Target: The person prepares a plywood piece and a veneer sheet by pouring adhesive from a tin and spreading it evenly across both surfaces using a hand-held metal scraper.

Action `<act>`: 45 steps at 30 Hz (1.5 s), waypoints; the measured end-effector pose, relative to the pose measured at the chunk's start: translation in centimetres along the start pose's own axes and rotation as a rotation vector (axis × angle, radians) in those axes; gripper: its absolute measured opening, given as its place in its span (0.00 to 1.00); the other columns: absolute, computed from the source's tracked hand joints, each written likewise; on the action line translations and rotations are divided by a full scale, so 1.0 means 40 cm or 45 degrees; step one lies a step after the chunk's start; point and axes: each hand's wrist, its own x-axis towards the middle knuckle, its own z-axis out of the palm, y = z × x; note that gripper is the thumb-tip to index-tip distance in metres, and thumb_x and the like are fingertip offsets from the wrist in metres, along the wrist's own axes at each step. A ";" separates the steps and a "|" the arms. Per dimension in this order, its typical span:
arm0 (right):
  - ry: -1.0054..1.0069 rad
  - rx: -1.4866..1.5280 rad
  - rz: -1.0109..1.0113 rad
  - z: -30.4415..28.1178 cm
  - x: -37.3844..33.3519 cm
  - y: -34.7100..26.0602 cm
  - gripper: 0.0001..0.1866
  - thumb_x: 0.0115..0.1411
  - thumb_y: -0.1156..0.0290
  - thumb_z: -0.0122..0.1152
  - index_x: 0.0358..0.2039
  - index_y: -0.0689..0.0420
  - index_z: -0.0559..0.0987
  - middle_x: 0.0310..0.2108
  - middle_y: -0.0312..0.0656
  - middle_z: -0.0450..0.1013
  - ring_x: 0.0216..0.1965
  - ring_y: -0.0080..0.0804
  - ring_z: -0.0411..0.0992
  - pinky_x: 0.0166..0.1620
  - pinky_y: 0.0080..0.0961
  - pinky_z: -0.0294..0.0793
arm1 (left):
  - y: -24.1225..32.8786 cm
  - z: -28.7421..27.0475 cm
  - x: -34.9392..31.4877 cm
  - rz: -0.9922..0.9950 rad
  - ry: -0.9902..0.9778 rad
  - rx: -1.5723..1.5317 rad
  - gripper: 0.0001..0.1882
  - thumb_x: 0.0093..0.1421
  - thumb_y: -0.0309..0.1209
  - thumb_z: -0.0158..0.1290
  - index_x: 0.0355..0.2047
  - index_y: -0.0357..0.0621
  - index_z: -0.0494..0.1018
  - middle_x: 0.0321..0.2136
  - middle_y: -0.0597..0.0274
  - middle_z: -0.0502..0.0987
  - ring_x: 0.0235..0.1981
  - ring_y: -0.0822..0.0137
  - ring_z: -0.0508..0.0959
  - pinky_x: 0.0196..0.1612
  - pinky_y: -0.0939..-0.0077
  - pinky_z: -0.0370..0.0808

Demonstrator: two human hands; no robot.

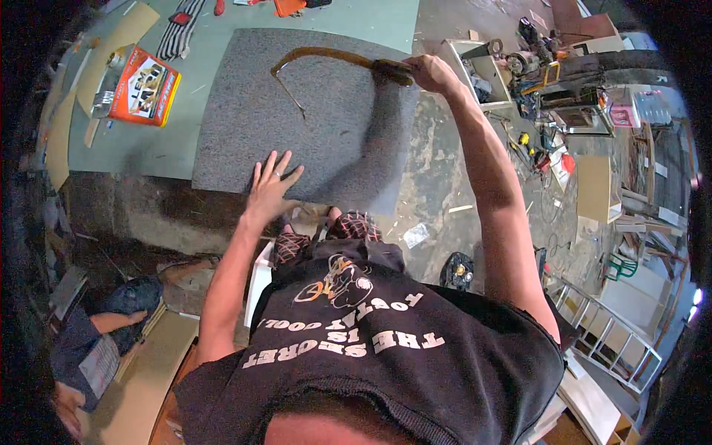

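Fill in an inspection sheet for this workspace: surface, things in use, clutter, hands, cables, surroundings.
Surface: green tabletop, partly covered by a grey sheet.
Things in use: brown liquid in a curved trail over the sheet; orange and white tin to its left.
Clutter: striped item beyond the tin; yellow object among scattered things on the floor at right.
Hands: left hand spread at the sheet's near edge; right hand closed on a dark brown object, kind unclear.
Cables: nothing clearly seen.
Surroundings: co-worker lower left; metal ladder lower right.
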 end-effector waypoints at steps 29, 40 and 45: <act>0.202 -0.109 0.176 0.009 -0.185 -0.130 0.21 0.61 0.72 0.53 0.54 0.41 0.81 0.49 0.47 0.79 0.46 0.49 0.79 0.49 0.43 0.78 | -0.011 -0.012 0.021 -0.039 -0.087 0.027 0.48 0.45 0.48 0.71 0.67 0.67 0.64 0.74 0.61 0.47 0.74 0.47 0.44 0.70 0.34 0.47; 0.296 -0.110 -0.106 0.073 -0.256 -0.109 0.25 0.56 0.77 0.53 0.54 0.47 0.81 0.49 0.47 0.79 0.47 0.50 0.78 0.51 0.44 0.77 | -0.024 -0.024 -0.038 -0.085 -0.054 -0.055 0.47 0.43 0.43 0.72 0.66 0.67 0.67 0.73 0.62 0.50 0.74 0.48 0.48 0.70 0.36 0.49; 0.204 -0.199 0.013 -0.013 -0.125 -0.097 0.23 0.58 0.71 0.52 0.53 0.40 0.82 0.43 0.50 0.80 0.44 0.51 0.79 0.47 0.45 0.78 | -0.021 -0.027 -0.012 -0.092 -0.028 -0.049 0.47 0.42 0.44 0.73 0.65 0.68 0.68 0.73 0.63 0.52 0.73 0.48 0.49 0.70 0.36 0.50</act>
